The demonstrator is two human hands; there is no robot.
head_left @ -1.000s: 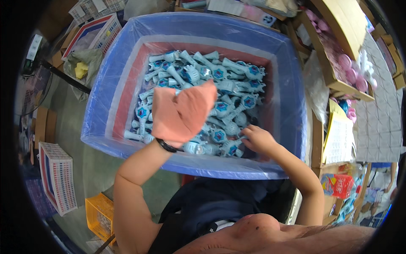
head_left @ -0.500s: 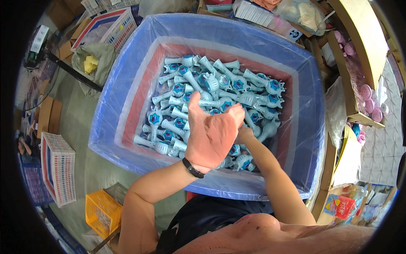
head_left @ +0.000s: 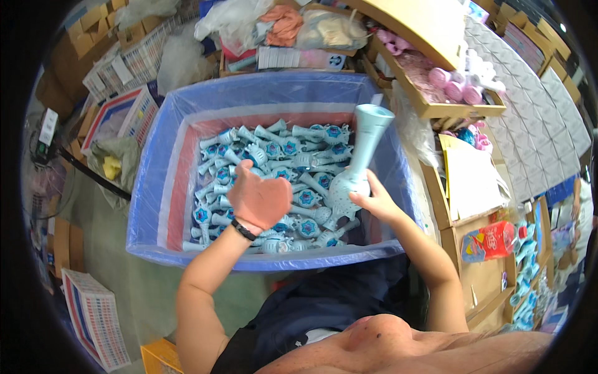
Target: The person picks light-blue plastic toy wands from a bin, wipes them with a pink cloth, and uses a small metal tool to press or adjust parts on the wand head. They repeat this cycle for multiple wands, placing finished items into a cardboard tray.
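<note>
My right hand (head_left: 379, 201) grips a light-blue plastic toy wand (head_left: 369, 140) by its round, perforated head. The wand's flared handle end points up, above the right part of a big blue bin (head_left: 149, 181). Over the left-middle of the bin is my left hand (head_left: 260, 198), in what looks like an orange glove, with a black band at the wrist. Its thumb stands apart, the other fingers are partly hidden, and I see nothing held. Below both hands lie many similar wands (head_left: 289, 146), several with dark-blue star-shaped emblems.
Clear plastic film lines the bin. To the right stand cardboard boxes with pink parts (head_left: 458, 87), yellow paper (head_left: 464, 174) and a red package (head_left: 489, 242). Striped crates (head_left: 96, 321), a sack (head_left: 115, 153) and a black pole (head_left: 93, 171) are on the left.
My right hand has come up and right from the pile with a wand in it. The left hand has shifted left and slightly down. The view has turned toward the right.
</note>
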